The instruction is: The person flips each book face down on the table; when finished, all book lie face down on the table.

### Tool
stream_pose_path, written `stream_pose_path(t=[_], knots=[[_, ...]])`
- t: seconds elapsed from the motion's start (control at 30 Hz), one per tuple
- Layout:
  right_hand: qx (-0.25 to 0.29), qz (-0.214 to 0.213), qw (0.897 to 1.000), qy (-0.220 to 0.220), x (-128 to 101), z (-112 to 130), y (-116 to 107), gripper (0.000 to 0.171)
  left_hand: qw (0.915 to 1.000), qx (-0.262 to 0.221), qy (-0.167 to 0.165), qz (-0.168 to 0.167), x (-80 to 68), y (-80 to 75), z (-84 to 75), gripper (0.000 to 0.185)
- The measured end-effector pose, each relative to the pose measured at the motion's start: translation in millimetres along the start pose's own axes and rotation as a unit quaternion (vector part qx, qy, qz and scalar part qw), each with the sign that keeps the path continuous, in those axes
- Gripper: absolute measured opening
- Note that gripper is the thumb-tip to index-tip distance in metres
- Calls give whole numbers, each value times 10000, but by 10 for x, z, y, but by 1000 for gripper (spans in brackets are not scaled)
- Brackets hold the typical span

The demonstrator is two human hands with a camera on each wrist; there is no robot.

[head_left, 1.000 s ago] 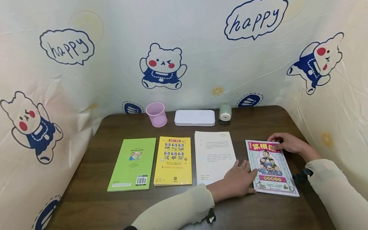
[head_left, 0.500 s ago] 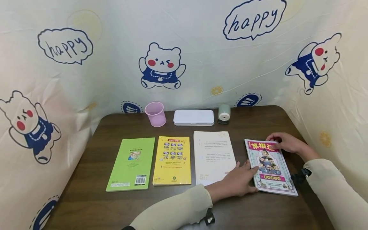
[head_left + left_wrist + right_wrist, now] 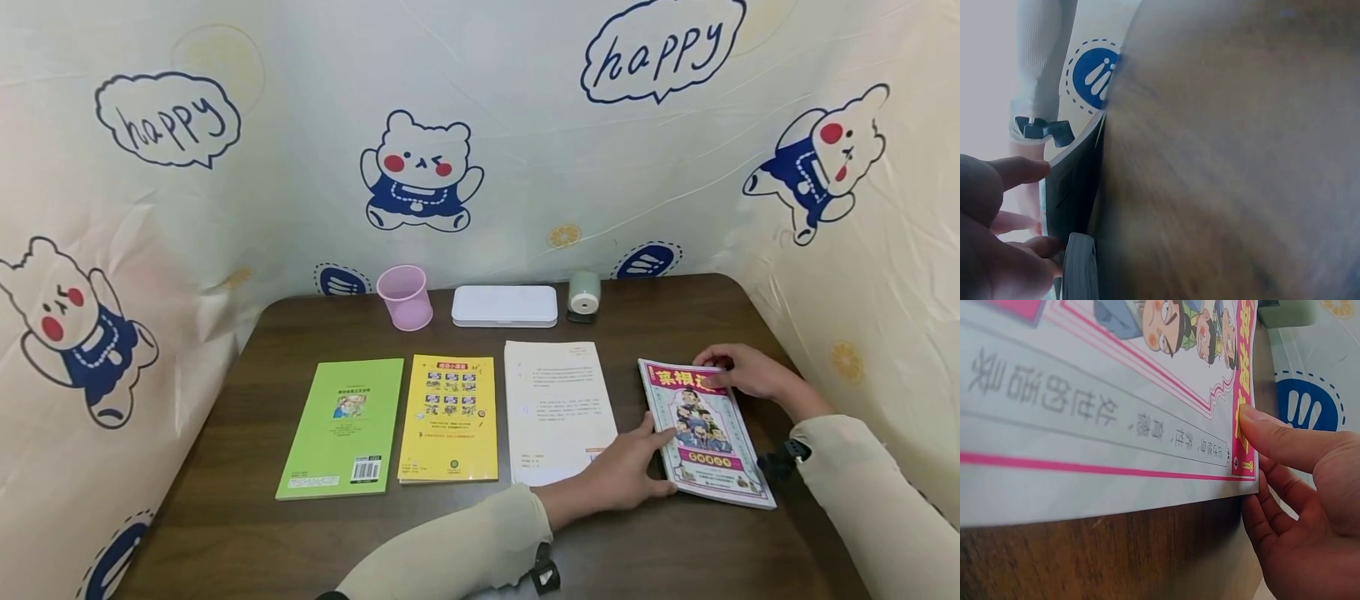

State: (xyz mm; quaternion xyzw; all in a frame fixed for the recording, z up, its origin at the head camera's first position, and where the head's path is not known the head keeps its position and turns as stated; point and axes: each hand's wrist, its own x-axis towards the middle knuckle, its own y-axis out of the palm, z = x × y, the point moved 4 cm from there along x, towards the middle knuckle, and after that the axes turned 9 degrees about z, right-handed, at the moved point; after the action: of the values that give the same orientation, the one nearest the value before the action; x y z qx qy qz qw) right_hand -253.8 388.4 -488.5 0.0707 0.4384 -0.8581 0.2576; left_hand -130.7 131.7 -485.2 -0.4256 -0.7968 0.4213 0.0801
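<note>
While my left hand [image 3: 626,475] grips the glossy comic book [image 3: 705,433] at its lifted left edge, my right hand [image 3: 742,372] pinches its top corner. Bare dark wood table [image 3: 645,550] lies lower frame.

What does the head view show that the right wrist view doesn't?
Only the head view shows the left hand at the comic book's left edge, plus the green book, yellow book, paper sheet and pink cup. Only the right wrist view shows the cover's print up close. Both show the right hand at the book's corner.
</note>
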Motion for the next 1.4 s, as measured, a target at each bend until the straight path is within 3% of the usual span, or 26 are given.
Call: stream_pose_path(t=[0.3, 0.47, 0.63, 1.07, 1.4], knots=[[-32, -36, 10000, -4, 0, 26, -22, 36, 9922, -1081, 424, -462, -23, -24, 5, 73], [10, 24, 10000, 23, 3, 37, -20, 41, 9864, -1326, 692, -678, -42, -45, -5, 67], [85, 19, 10000, -48, -1, 60, -13, 46, 9838, -1343, 881, -791, -60, -63, -19, 65], [270, 40, 9996, -73, 40, 147, 15, 44, 9825, -1124, 917, -1167, -117, -131, -63, 68], [361, -15, 9991, -227, 95, 280, 44, 50, 9732, -1448, 1122, -1392, -148, -208, -72, 67]])
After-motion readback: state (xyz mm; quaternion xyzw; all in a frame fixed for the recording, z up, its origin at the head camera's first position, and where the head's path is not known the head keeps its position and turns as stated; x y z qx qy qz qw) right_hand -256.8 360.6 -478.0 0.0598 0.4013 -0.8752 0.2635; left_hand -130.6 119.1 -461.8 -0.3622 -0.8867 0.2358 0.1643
